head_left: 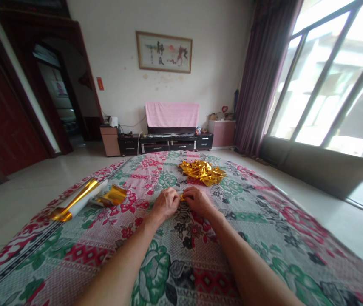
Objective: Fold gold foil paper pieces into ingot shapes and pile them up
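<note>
Both my hands meet in the middle of a floral cloth (200, 263) spread in front of me. My left hand (166, 203) and my right hand (198, 201) are closed, fingers pinched together on a small piece of gold foil paper (182, 197) that shows only as a sliver between them. Beyond my hands lies a pile of folded gold foil pieces (202, 171). To the left lies a stack of flat gold foil sheets (84, 198) with curled ends.
The cloth lies over a tiled floor (25, 199). A low dark TV cabinet (168, 142) with a pink cover stands against the far wall. A sliding glass door (334, 106) with a purple curtain is on the right, a dark wooden doorway (57, 93) on the left.
</note>
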The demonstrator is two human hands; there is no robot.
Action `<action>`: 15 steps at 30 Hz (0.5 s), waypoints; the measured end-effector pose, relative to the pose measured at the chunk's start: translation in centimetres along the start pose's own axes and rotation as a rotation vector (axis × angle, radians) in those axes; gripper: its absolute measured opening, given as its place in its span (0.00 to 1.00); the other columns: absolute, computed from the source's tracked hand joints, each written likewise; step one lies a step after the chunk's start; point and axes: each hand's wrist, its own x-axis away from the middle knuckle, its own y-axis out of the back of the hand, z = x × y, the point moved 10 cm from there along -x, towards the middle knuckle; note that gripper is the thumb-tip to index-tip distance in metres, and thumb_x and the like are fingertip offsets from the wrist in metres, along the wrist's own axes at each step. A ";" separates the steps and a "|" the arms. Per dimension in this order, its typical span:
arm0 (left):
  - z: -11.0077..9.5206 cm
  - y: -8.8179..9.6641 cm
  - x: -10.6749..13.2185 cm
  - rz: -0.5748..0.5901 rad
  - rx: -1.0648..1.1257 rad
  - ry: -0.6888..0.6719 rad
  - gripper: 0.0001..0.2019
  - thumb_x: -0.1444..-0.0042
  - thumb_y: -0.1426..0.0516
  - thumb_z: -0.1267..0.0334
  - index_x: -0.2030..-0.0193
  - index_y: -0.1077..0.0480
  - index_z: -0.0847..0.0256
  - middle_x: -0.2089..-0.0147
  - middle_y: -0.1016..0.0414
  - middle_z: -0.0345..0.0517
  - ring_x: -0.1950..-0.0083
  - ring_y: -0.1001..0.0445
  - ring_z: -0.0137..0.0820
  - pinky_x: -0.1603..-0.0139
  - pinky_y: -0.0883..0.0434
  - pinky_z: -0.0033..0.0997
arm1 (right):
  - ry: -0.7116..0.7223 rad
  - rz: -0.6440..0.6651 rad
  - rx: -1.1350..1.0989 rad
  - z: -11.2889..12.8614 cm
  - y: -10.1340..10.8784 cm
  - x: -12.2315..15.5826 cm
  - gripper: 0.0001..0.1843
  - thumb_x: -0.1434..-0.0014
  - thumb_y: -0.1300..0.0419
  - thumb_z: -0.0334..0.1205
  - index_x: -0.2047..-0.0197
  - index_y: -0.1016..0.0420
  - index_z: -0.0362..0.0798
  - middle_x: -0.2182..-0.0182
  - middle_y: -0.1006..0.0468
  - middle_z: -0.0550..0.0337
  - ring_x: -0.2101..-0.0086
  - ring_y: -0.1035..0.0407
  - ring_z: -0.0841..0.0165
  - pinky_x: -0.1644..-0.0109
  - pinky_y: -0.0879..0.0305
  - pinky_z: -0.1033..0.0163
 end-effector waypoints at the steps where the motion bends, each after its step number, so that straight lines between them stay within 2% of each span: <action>1: 0.0 0.0 0.0 0.000 -0.009 0.002 0.08 0.47 0.49 0.69 0.75 0.33 0.62 0.70 0.31 0.44 0.65 0.32 0.28 0.62 0.36 0.27 | 0.000 0.003 -0.001 -0.1 -0.1 0.0 0.13 0.52 0.47 0.27 0.72 0.21 0.46 0.67 0.22 0.56 0.64 0.31 0.69 0.56 0.38 0.68; 15: 0.3 0.0 0.0 -0.019 -0.017 0.012 0.08 0.47 0.49 0.68 0.76 0.33 0.62 0.70 0.32 0.44 0.65 0.32 0.28 0.62 0.36 0.27 | -0.082 0.014 0.016 -1.0 -0.6 -0.3 0.14 0.56 0.49 0.26 0.74 0.22 0.46 0.71 0.22 0.58 0.67 0.32 0.70 0.61 0.39 0.70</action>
